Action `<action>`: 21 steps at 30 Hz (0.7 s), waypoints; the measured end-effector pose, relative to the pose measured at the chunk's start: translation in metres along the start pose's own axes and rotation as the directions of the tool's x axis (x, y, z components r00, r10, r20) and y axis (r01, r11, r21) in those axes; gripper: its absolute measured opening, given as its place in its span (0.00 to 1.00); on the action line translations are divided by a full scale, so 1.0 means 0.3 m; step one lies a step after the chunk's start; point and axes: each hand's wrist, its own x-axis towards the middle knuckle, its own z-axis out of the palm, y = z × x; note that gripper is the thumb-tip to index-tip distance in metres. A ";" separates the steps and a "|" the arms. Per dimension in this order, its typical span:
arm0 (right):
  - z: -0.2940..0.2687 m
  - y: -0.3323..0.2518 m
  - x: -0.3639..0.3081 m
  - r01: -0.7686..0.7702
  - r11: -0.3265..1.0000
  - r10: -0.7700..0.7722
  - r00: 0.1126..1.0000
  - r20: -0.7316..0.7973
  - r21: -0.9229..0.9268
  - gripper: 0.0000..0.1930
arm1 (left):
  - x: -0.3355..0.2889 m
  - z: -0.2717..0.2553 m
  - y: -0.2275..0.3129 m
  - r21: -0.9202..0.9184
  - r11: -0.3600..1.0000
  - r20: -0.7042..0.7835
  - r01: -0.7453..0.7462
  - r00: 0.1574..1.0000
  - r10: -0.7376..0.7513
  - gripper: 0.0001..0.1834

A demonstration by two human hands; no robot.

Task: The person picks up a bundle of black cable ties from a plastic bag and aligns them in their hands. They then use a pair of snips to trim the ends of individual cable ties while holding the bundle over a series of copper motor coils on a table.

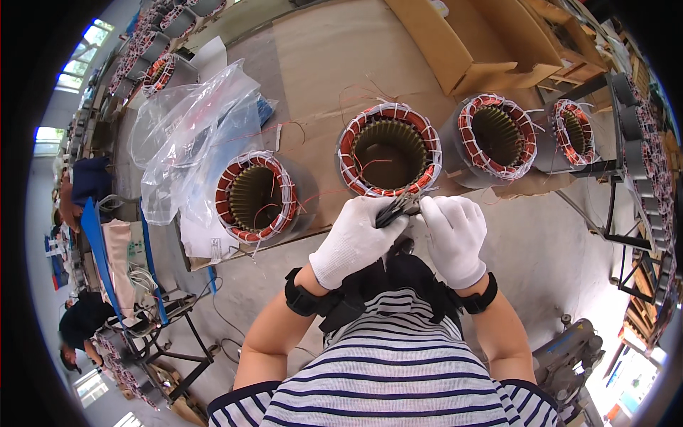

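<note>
Head view: a dark, flat bundle of strips [397,208], slim and blackish, sits just in front of the nearest stator [388,149] at the desk [320,57] edge. Its long axis runs left-low to right-high. Left hand [353,238] and right hand [455,235], 2 white gloves, each grip clamped on it. 4 copper-wound stators line the desk.

The person wears a shirt [398,370] with dark blue and white stripes and short sleeves, at the bottom middle of the frame. Both hands wear soft white gloves: the left hand [353,238] and the right hand [455,235], near the middle. A thick black band [302,297] wraps each wrist. A black strap piece [370,285] sits on the chest.
</note>
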 end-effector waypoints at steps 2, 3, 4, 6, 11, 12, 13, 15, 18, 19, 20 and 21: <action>-0.007 -0.001 0.004 0.026 1.000 -0.026 1.000 -0.015 0.005 0.20 | 0.000 -0.006 0.004 0.062 0.997 0.010 -0.045 0.999 0.044 0.10; -0.014 -0.003 0.010 0.011 0.999 -0.012 0.999 0.036 0.030 0.15 | 0.000 -0.004 0.003 0.102 0.988 0.001 -0.113 0.993 0.114 0.11; -0.018 -0.006 0.012 -0.006 0.999 0.002 0.996 0.087 0.053 0.10 | 0.000 -0.001 0.001 0.142 0.973 -0.006 -0.181 0.983 0.184 0.13; -0.007 -0.040 -0.006 -0.520 0.719 0.416 0.853 0.314 0.461 0.06 | 0.009 0.017 -0.024 0.238 0.924 -0.017 -0.300 0.950 0.313 0.14; -0.039 -0.052 0.008 -0.760 -0.468 0.393 0.279 0.876 0.451 0.12 | 0.009 0.028 -0.027 0.259 0.915 -0.075 -0.309 0.938 0.338 0.13; -0.075 -0.055 0.021 -0.887 -0.246 0.451 0.252 0.856 0.390 0.09 | 0.009 0.029 -0.022 0.259 0.915 -0.072 -0.309 0.939 0.338 0.13; -0.074 -0.060 0.011 -0.886 -0.248 0.451 0.251 0.856 0.391 0.09 | 0.007 0.028 -0.013 0.222 0.945 -0.087 -0.239 0.961 0.263 0.12; -0.064 -0.064 -0.013 -0.303 0.949 0.297 0.952 0.080 0.087 0.12 | 0.006 0.025 0.003 0.185 0.968 -0.095 -0.169 0.977 0.189 0.11; -0.035 -0.028 0.000 -0.206 0.976 0.196 0.974 0.115 0.078 0.12 | 0.017 0.017 0.008 0.144 0.985 -0.016 -0.089 0.996 0.092 0.10; -0.025 -0.024 0.001 -0.155 0.985 0.143 0.981 0.134 0.077 0.13 | 0.019 0.017 0.001 0.147 0.985 -0.014 -0.090 0.996 0.093 0.10; -0.019 -0.046 -0.005 -0.506 0.745 0.442 0.863 0.247 0.435 0.09 | 0.021 0.017 -0.004 0.149 0.981 -0.019 -0.122 0.992 0.126 0.10; -0.021 -0.050 -0.013 -0.506 0.743 0.440 0.862 0.251 0.437 0.09 | 0.019 0.015 -0.010 0.149 0.978 -0.029 -0.147 0.988 0.153 0.10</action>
